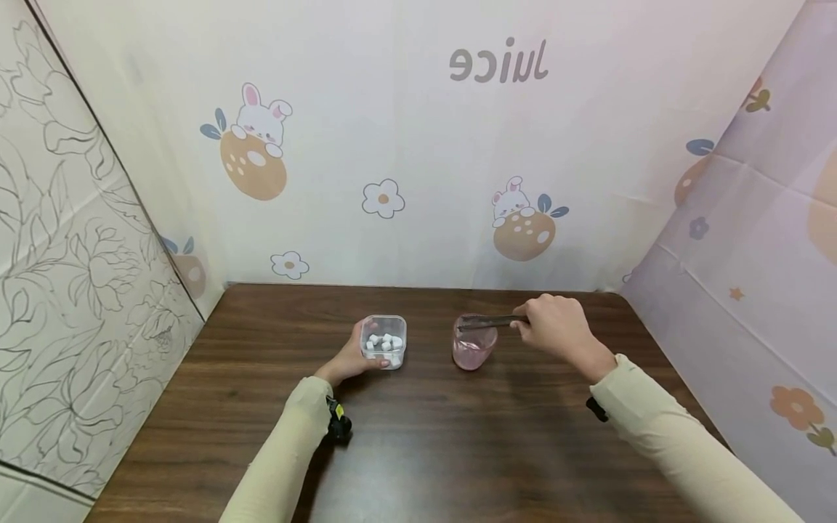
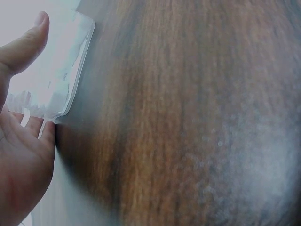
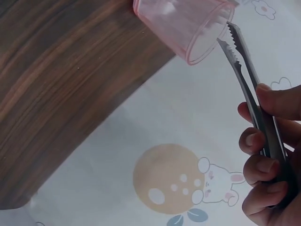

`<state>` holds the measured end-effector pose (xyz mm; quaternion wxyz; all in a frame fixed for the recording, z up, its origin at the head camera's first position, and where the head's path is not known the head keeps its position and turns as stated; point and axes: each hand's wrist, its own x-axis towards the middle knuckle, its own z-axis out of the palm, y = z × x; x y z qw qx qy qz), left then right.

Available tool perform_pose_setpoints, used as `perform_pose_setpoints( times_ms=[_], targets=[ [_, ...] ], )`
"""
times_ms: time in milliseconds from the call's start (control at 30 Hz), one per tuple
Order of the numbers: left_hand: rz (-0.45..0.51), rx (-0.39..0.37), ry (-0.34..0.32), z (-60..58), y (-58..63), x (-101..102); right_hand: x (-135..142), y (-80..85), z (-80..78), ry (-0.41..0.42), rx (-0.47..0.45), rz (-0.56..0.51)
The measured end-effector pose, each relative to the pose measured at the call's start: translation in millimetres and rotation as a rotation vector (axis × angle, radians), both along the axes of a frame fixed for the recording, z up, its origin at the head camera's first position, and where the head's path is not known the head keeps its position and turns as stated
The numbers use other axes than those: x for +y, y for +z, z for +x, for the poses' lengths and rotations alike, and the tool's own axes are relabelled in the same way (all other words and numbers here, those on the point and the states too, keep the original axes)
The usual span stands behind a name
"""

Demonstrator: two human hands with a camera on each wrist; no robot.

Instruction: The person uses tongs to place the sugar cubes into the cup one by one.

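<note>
My left hand point(image 1: 349, 357) holds a clear square plastic container point(image 1: 383, 326), its thumb across the near side. Several small white cubes point(image 1: 387, 344) lie inside the container. In the left wrist view the thumb point(image 2: 28, 44) and fingers stand around the container's clear wall point(image 2: 70, 80). My right hand point(image 1: 556, 327) grips dark metal tongs point(image 1: 493, 321), which reach leftward over the mouth of a pink see-through cup point(image 1: 472, 354). From the right wrist, the toothed tips of the tongs stand slightly apart, right at the cup's rim point(image 3: 195, 49).
Cup and container are side by side on a dark wood-grain table point(image 1: 431, 450). Behind it rises a white backdrop point(image 1: 425, 138) with printed rabbits and flowers. A patterned panel point(image 1: 85, 240) borders the left side, and a printed cloth point(image 1: 752, 240) the right.
</note>
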<state>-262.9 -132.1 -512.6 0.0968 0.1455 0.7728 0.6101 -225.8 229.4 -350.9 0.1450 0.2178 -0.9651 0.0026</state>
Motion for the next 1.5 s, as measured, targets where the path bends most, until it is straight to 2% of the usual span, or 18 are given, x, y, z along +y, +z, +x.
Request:
perform_pose_setpoints(
  times_ms=[167, 200, 400, 500, 700, 1033, 1100, 1167, 1233, 1300, 1400, 1467, 1500],
  targets=[
    [0.020, -0.017, -0.017, 7.6, 17.0, -0.2, -4.6, -0.2, -1.4, 0.029, 0.041, -0.016],
    [0.017, -0.019, -0.018, 7.7, 17.1, -0.2, -6.3, -0.7, -1.5, 0.035, 0.047, -0.018],
    [-0.020, -0.012, 0.016, -0.9, -0.5, 0.3, -20.2, -4.7, -3.4, 0.065, 0.071, -0.026],
    [-0.044, -0.012, 0.033, -3.1, -5.3, 0.0, -29.8, -6.3, -4.5, 0.087, 0.073, -0.030],
    [-0.044, -0.032, 0.040, -4.7, -6.7, -1.0, -49.9, -7.3, -7.4, 0.114, 0.086, -0.028],
    [-0.032, -0.005, 0.016, -5.1, -5.3, -2.2, -79.2, -15.5, -14.7, 0.159, 0.093, -0.020],
    [-0.025, -0.017, 0.000, -3.7, -0.1, -2.2, -83.6, -18.6, -15.9, 0.163, 0.088, -0.023],
    [-0.028, -0.020, -0.016, 1.9, 10.5, -2.1, -87.5, -22.2, -17.2, 0.168, 0.083, -0.027],
    [-0.036, -0.023, -0.015, 3.1, 11.0, -2.0, -91.6, -25.8, -17.5, 0.175, 0.083, -0.035],
    [-0.039, -0.020, -0.014, 7.7, 18.4, -1.3, -95.7, -30.1, -18.0, 0.175, 0.079, -0.032],
    [-0.041, -0.007, -0.010, 10.7, 20.7, -0.4, -102.6, -37.2, -18.9, 0.167, 0.064, -0.025],
    [-0.038, -0.009, -0.024, 16.1, 31.1, 0.2, -107.4, -42.2, -20.1, 0.154, 0.052, -0.012],
    [-0.040, -0.005, -0.028, 16.9, 31.9, 0.3, -109.9, -44.3, -20.5, 0.150, 0.045, -0.007]
  ],
)
